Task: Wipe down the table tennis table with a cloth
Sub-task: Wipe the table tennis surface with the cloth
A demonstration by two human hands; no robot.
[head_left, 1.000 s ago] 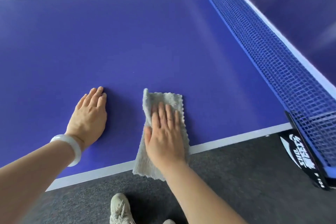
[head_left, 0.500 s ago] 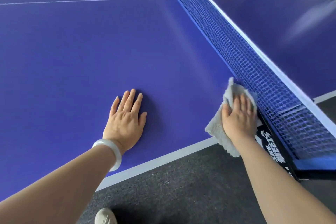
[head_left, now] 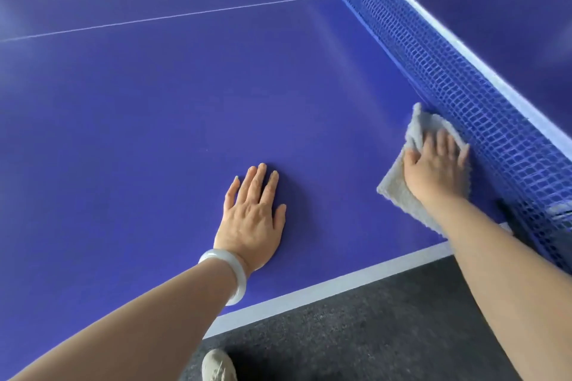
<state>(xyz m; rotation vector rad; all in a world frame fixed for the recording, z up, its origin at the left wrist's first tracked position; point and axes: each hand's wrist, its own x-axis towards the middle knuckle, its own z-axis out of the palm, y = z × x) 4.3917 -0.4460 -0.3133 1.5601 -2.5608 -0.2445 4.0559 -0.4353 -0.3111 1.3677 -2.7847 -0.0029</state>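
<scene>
A: Nearest: left hand (head_left: 252, 219) flat on tabletop (head_left: 154, 148), fingers straight, holding nothing. Possible slip if leaned on hard.

B: Noted. Beyond: right hand (head_left: 436, 168) pressing grey cloth (head_left: 397, 193) flat to tabletop, fingers extended, right beside net (head_left: 464, 93).

A: Risk: net snagged by fingertips or raised cloth corner. Likely cause: wiping too tight against net. Strip under net perhaps missed.

Your grey cloth (head_left: 399, 192) lies flat at the right of the frame, pressed under your right hand (head_left: 436, 170). Its far edge is right up against the foot of the blue net (head_left: 464, 96), and its top corner is curled up. Your table (head_left: 154, 133) is deep blue and glossy and fills the left and centre. A thin white line crosses the upper left, and a white band runs along the near edge.
</scene>
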